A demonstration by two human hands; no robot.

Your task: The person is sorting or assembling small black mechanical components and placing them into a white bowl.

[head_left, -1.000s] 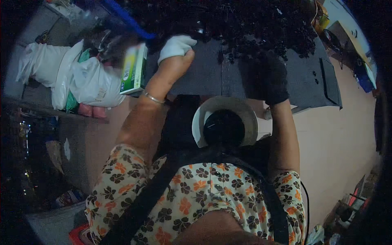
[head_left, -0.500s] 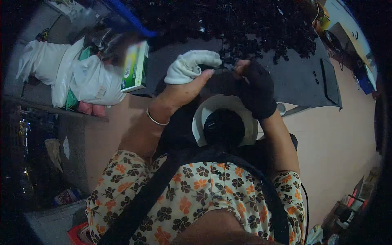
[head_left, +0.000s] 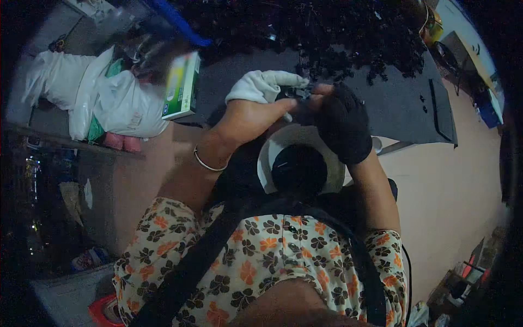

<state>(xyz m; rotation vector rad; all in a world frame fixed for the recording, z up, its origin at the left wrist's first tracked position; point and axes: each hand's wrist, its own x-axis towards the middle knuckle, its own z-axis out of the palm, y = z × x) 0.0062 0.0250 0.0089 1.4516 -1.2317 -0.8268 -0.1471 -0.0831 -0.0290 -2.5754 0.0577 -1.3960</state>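
Observation:
My left hand wears a white glove over its fingers, with the thumb bare and a bangle at the wrist. Its fingers and thumb close around a small dark part, too small to name. On my right hand is a black glove that leaves the fingertips bare. Those fingertips pinch the same part from the right. Both hands meet in front of my body, over the table's near edge. Below them, in my lap, stands a whitish round container with something dark in it.
A large heap of small black pieces covers the far part of the grey table. Left of my hands stands a green and white box. White plastic bags lie farther left. A blue bar slants across the upper left.
My left hand has shifted slightly to the right, its gloved fingers straighter and its thumb nearer the right fingertips. My right hand has come a little closer to me. Both still hold the small part.

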